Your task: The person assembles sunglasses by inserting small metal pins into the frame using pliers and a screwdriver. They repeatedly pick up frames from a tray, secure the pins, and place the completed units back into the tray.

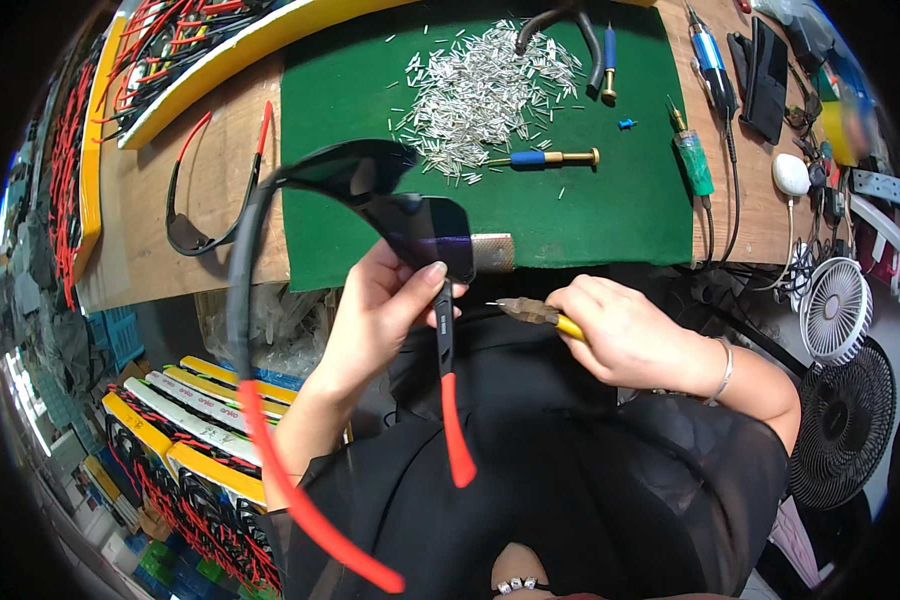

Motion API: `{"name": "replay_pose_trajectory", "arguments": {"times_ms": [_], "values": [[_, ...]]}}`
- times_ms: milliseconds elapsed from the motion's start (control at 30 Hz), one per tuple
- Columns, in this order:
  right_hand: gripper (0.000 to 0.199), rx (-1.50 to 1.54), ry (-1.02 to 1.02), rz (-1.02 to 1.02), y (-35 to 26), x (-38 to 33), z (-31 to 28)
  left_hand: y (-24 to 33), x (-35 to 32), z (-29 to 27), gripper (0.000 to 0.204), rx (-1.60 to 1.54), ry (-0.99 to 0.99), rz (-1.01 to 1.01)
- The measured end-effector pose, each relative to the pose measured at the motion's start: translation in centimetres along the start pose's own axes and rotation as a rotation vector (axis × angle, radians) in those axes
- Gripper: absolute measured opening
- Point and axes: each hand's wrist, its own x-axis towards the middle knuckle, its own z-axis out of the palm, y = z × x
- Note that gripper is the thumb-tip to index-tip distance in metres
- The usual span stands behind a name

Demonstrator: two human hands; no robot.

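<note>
Dark-lensed wraparound sunglasses [444,228] with black temples and red tips are in my left hand [372,318]. Its thumb and fingers pinch one temple close to the hinge, and the other temple hangs out to the left. A pair of pliers [530,312] with yellow handles sits in my closed right hand [625,330]. Their worn jaws point left toward the pinched temple, a short gap away from it. A small silvery sliver shows at the jaw tips, probably a pin like those piled on the green mat [370,240].
Beyond my hands lies a pile of small silver pins [485,95], with a blue-and-gold screwdriver [545,158] beside it. Another pair of sunglasses [195,235] rests at left, near a yellow-edged tray [220,75]. Corded tools, including a green one [692,160], and fans [835,310] stand right.
</note>
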Motion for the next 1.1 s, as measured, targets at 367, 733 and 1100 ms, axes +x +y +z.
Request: {"name": "replay_pose_trajectory", "arguments": {"times_ms": [367, 733, 1100], "values": [[0.037, 0.097, 0.171, 0.518, 1.1, -10.0, -5.4, -1.1, 1.8, 1.8, 0.023, -0.466, -0.448, -0.111], [0.041, -0.704, 0.743, 1.046, 15.0, -16.7, -3.2, -0.8, 0.4, 3.1, 0.024, -0.488, -0.515, -0.106], [0.069, -0.814, 0.626, 1.116, 16.4, -16.6, -3.5, -0.1, -2.0, 4.1, 0.027, -0.272, -0.311, -0.097]]}}
